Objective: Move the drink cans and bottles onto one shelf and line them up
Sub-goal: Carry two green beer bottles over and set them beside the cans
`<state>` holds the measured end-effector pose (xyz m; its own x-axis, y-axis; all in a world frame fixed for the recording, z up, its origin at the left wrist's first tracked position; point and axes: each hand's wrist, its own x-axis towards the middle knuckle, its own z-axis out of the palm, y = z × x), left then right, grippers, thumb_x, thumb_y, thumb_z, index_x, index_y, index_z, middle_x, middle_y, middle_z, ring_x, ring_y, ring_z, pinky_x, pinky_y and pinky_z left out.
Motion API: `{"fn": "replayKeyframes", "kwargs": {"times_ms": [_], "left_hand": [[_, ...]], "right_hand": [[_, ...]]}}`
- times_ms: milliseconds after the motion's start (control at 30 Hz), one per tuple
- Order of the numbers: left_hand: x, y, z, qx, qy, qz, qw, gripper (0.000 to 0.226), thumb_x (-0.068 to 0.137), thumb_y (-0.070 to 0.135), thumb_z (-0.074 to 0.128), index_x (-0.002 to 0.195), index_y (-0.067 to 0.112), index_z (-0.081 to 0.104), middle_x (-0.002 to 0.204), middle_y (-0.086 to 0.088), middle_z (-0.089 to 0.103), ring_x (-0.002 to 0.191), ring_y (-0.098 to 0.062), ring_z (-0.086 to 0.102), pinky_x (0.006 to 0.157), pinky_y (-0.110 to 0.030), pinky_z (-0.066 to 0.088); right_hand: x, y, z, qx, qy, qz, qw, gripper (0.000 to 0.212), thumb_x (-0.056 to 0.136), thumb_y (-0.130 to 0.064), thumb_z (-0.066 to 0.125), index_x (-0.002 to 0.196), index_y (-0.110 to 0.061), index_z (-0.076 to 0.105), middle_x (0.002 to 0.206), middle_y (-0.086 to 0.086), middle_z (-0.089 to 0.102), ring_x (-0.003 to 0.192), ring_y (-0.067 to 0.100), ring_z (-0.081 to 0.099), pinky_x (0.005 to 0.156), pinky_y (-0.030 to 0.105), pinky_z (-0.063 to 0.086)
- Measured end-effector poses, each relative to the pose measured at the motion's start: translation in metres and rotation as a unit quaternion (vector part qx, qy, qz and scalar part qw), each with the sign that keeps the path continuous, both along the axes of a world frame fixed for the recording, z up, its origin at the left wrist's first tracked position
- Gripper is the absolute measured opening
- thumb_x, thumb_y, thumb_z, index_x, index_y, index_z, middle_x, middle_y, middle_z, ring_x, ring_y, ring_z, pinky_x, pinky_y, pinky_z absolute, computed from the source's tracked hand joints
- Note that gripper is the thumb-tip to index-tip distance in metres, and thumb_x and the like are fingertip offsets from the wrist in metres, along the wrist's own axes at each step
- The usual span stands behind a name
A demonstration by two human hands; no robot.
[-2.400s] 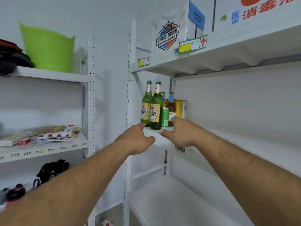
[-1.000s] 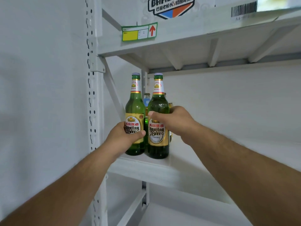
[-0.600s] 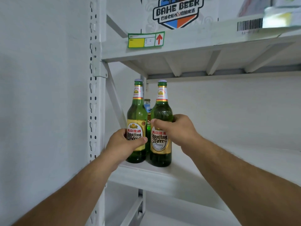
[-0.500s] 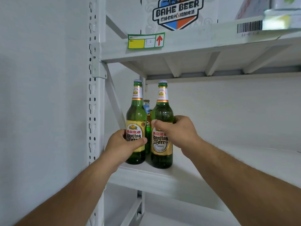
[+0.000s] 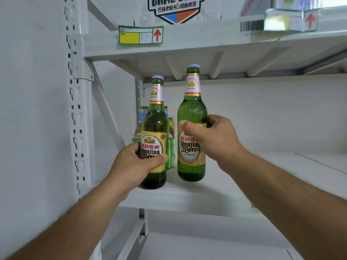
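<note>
A big white metal rack (image 5: 80, 113) fills the view; its middle shelf (image 5: 187, 198) holds the drinks, and the shelf above (image 5: 206, 44) has a yellow and green sticker with a red arrow (image 5: 140, 35) on its front edge; a white box with a beer logo (image 5: 176, 8) sits on top. Two tall green beer bottles stand upright near the shelf's front left corner; the left hand (image 5: 135, 166) is wrapped around the left bottle (image 5: 155, 126) at its gold label; the right hand (image 5: 212, 139) grasps the right bottle (image 5: 192, 109) around its middle, and this bottle looks a bit higher. A gap sits between them; behind it are a green can (image 5: 170, 154) and more small bottles, mostly hidden.
</note>
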<state>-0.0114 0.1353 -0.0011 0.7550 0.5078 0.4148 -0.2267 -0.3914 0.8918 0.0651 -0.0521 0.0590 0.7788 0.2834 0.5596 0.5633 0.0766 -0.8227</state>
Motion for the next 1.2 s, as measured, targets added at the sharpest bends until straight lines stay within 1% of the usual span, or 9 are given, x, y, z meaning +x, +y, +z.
{"fn": "replayKeyframes", "kwargs": {"times_ms": [100, 200, 367, 433, 533, 667, 833, 1033, 1200], "left_hand": [[0.004, -0.023, -0.001, 0.004, 0.004, -0.015, 1.000, 0.048, 0.069, 0.033, 0.093, 0.112, 0.029, 0.073, 0.101, 0.010, 0.079, 0.099, -0.015, 0.074, 0.092, -0.044, 0.059], [0.012, -0.056, 0.001, 0.004, 0.005, -0.036, 0.999, 0.051, 0.067, 0.034, 0.093, 0.113, 0.029, 0.072, 0.104, 0.009, 0.078, 0.102, -0.016, 0.072, 0.096, -0.048, 0.058], [0.021, -0.120, 0.009, 0.003, -0.009, -0.071, 0.997, 0.048, 0.067, 0.031, 0.093, 0.109, 0.027, 0.070, 0.102, 0.006, 0.077, 0.099, -0.017, 0.073, 0.093, -0.045, 0.059], [0.026, -0.155, 0.014, 0.004, -0.014, -0.090, 0.996, 0.046, 0.068, 0.032, 0.093, 0.107, 0.029, 0.069, 0.102, 0.006, 0.076, 0.100, -0.017, 0.072, 0.092, -0.043, 0.059], [0.031, -0.213, 0.018, 0.010, -0.018, -0.118, 0.993, 0.050, 0.067, 0.035, 0.093, 0.111, 0.027, 0.071, 0.103, 0.007, 0.077, 0.100, -0.017, 0.072, 0.092, -0.043, 0.059], [0.035, -0.290, 0.016, 0.002, -0.014, -0.158, 0.987, 0.047, 0.068, 0.034, 0.093, 0.109, 0.027, 0.072, 0.100, 0.008, 0.078, 0.097, -0.016, 0.074, 0.090, -0.042, 0.059], [0.043, -0.381, 0.011, -0.012, -0.010, -0.211, 0.977, 0.044, 0.069, 0.031, 0.092, 0.108, 0.024, 0.073, 0.098, 0.007, 0.079, 0.093, -0.014, 0.075, 0.087, -0.038, 0.060], [0.062, -0.472, 0.011, -0.020, -0.007, -0.269, 0.963, 0.042, 0.068, 0.029, 0.093, 0.105, 0.024, 0.074, 0.093, 0.008, 0.080, 0.087, -0.011, 0.076, 0.079, -0.032, 0.061], [0.094, -0.529, 0.014, -0.014, -0.008, -0.308, 0.951, 0.043, 0.067, 0.031, 0.093, 0.105, 0.025, 0.073, 0.094, 0.008, 0.079, 0.090, -0.013, 0.076, 0.084, -0.037, 0.062]], "right_hand": [[-0.006, -0.027, 0.000, 0.000, 0.000, -0.014, 1.000, 0.023, 0.076, -0.038, 0.085, 0.090, -0.024, 0.073, 0.077, -0.010, 0.077, 0.067, 0.004, 0.075, 0.056, 0.022, 0.056], [-0.010, -0.066, 0.000, 0.005, 0.000, -0.041, 0.999, 0.022, 0.076, -0.037, 0.085, 0.088, -0.024, 0.072, 0.075, -0.010, 0.077, 0.066, 0.004, 0.074, 0.056, 0.021, 0.056], [-0.015, -0.136, 0.006, 0.019, 0.002, -0.078, 0.997, 0.021, 0.077, -0.034, 0.085, 0.089, -0.021, 0.073, 0.077, -0.007, 0.078, 0.068, 0.008, 0.075, 0.061, 0.026, 0.058], [-0.019, -0.171, 0.009, 0.024, -0.001, -0.099, 0.995, 0.022, 0.077, -0.035, 0.085, 0.089, -0.021, 0.073, 0.077, -0.006, 0.078, 0.067, 0.008, 0.075, 0.059, 0.025, 0.058], [-0.025, -0.229, 0.013, 0.029, 0.000, -0.129, 0.991, 0.024, 0.076, -0.035, 0.085, 0.092, -0.021, 0.073, 0.078, -0.006, 0.078, 0.066, 0.007, 0.075, 0.056, 0.022, 0.057], [-0.031, -0.302, 0.015, 0.031, 0.003, -0.166, 0.986, 0.026, 0.076, -0.035, 0.085, 0.093, -0.021, 0.072, 0.081, -0.004, 0.078, 0.069, 0.009, 0.076, 0.063, 0.027, 0.060], [-0.038, -0.389, 0.015, 0.025, -0.002, -0.207, 0.978, 0.025, 0.077, -0.034, 0.084, 0.092, -0.020, 0.072, 0.078, -0.004, 0.078, 0.066, 0.007, 0.075, 0.054, 0.021, 0.056], [-0.032, -0.473, 0.015, 0.023, 0.003, -0.259, 0.966, 0.028, 0.077, -0.033, 0.085, 0.095, -0.014, 0.074, 0.082, 0.000, 0.079, 0.073, 0.015, 0.077, 0.069, 0.035, 0.062], [-0.014, -0.526, 0.015, 0.031, 0.001, -0.304, 0.952, 0.026, 0.077, -0.034, 0.085, 0.092, -0.016, 0.074, 0.079, -0.002, 0.078, 0.068, 0.011, 0.076, 0.055, 0.023, 0.057]]}}
